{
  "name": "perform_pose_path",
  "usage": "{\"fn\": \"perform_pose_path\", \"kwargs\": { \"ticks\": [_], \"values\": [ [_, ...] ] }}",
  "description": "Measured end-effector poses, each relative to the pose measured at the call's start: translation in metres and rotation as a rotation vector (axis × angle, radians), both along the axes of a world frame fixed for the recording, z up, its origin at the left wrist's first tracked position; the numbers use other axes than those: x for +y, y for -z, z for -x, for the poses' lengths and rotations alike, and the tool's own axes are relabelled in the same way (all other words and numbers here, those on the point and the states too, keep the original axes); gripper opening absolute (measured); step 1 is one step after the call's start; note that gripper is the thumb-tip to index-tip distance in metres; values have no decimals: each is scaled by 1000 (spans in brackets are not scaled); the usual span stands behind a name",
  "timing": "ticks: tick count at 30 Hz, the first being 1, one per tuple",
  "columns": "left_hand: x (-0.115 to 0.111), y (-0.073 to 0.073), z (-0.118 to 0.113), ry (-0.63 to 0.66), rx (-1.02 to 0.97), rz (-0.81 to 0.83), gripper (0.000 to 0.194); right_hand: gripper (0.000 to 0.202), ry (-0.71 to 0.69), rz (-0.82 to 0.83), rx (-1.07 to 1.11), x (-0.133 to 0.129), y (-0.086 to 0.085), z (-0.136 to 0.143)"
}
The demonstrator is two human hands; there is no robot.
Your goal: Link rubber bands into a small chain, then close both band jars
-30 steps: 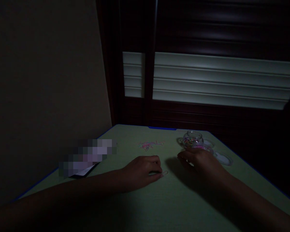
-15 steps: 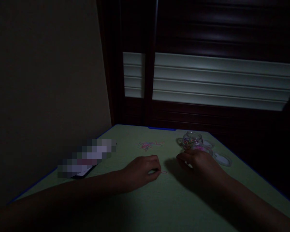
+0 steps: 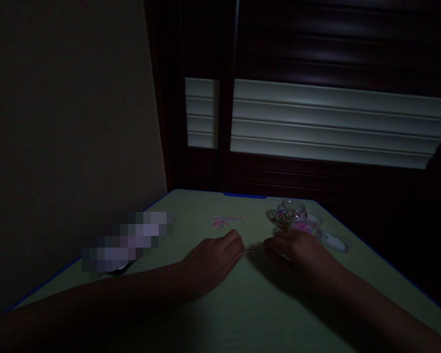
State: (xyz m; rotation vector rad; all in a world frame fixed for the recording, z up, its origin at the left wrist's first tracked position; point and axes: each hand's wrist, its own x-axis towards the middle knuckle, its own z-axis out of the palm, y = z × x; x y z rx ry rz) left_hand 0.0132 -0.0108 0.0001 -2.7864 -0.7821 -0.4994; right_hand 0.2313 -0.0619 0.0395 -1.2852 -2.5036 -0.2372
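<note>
Small band pinched on the green counter

Left hand [image 3: 213,257] has its fingers together on a tiny rubber band [image 3: 249,253] lying on the counter [image 3: 242,314]; right hand [image 3: 301,250], fingers curled near it, grip unclear. Keep the pinch light, steady, and low beside the jar [image 3: 291,212].

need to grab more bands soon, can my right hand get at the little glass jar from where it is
Probably yes. The right hand rests on the green table, and the glass jar stands just beyond its knuckles, with only a small pink heap between them. Nothing tall blocks the way; the dim light hides finer detail.
</note>
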Motion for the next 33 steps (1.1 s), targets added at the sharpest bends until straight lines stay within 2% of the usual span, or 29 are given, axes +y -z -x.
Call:
{"fn": "perform_pose_path", "kwargs": {
  "ticks": [20, 33],
  "values": [
    [-2, -2, -1, 87, 63, -44, 26, 19, -94, 44, -22, -2, 11, 6],
    [-2, -1, 0, 113, 66, -67, 17, 19, -108, 26, -72, 0, 11, 6]
  ]
}}
